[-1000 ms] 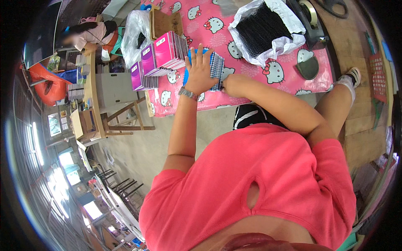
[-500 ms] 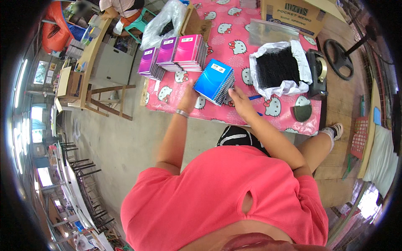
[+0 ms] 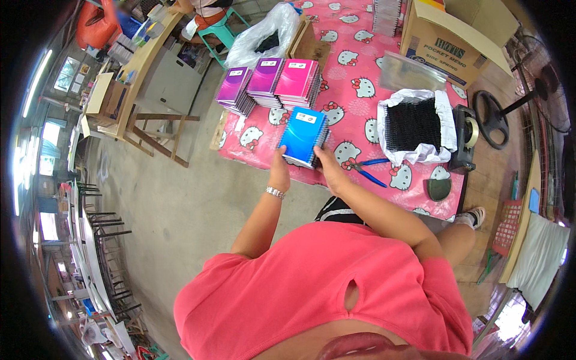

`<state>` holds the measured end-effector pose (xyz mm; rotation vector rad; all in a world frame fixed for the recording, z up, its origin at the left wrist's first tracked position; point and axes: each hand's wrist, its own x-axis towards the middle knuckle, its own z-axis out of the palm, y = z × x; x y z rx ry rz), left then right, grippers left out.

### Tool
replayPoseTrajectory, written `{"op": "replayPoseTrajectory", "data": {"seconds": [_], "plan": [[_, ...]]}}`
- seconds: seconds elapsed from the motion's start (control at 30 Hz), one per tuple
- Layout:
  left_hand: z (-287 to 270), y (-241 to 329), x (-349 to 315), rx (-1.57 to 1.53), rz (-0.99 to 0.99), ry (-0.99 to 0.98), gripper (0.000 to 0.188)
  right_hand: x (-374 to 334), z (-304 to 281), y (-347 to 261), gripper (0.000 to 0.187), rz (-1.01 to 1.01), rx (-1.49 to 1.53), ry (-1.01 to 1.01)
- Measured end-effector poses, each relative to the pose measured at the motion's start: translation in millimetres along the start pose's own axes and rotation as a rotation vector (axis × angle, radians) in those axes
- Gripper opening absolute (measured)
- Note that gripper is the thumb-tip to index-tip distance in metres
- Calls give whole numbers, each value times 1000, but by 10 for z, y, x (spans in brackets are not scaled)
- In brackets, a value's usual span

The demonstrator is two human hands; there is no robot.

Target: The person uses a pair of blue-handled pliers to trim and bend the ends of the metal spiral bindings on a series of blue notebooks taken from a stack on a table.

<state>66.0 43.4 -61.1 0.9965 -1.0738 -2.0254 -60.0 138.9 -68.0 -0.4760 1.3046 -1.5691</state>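
A stack of blue spiral-bound notebooks [image 3: 303,137] is at the near edge of the pink patterned table, its wire side facing right. My left hand [image 3: 279,170] is closed on the stack's near left side. My right hand [image 3: 328,167] grips its near right corner by the wire binding. Just beyond stand stacks of pink notebooks [image 3: 296,78], purple notebooks [image 3: 264,75] and more purple notebooks [image 3: 233,84], spiral-bound too. Blue-handled pliers [image 3: 367,171] lie to the right of my right hand.
White paper [image 3: 445,114] wraps black binding coils [image 3: 413,125] on the right, beside a tape dispenser [image 3: 464,137]. A dark green pouch-like item [image 3: 438,189] lies at the near right. Farther back are a cardboard box [image 3: 441,48], clear plastic [image 3: 408,71] and a plastic bag [image 3: 264,36].
Relative to the pink stack, the blue stack has moved left and nearer and turned straighter, with both hands on it. The pliers show more fully. The whole view has shifted.
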Motion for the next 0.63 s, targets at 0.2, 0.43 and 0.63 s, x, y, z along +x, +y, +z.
{"op": "replayPoseTrajectory", "data": {"seconds": [0.2,0.43,0.63], "plan": [[-535,267,206,-139,136,201,47,531,590,124,77,102,-35,-174],[-932,634,748,-165,153,181,45,1153,1065,209,84,67,-123,-104],[-1005,733,907,-55,100,135,52,1178,1135,134,90,53,-163,-97]]}}
